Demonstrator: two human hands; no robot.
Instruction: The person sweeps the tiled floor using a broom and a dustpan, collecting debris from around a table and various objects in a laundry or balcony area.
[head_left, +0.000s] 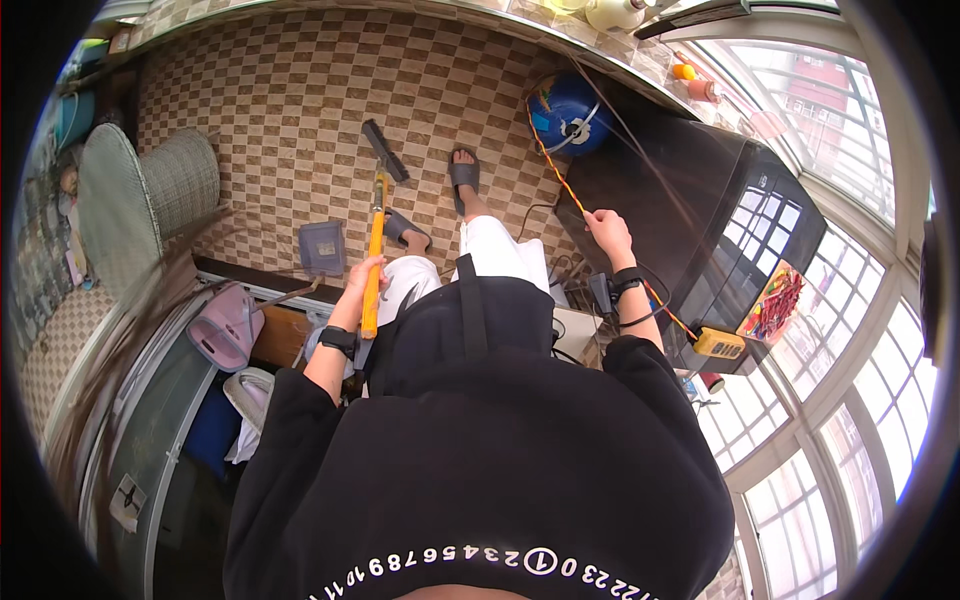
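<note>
My left hand (365, 279) is closed around the yellow handle (373, 262) of a long-handled floor brush. Its dark grey brush head (385, 151) rests on the checkered tile floor ahead of my feet. My right hand (610, 232) pinches a twisted red-and-yellow cord (564, 180) between its fingertips. One way the cord runs up to a blue globe (570, 112); the other way it passes by my forearm to a yellow socket block (718, 343) on a large glossy black box (660, 195). A black device is strapped at each wrist.
A round wicker table or stool (150, 187) stands at the left. Near my left foot lies a blue-grey plastic box or lid (321, 248). A pink plastic basket (226, 328) sits behind it by a sliding-door track. A tiled ledge (634, 49) holding bottles runs along the top; windows line the right.
</note>
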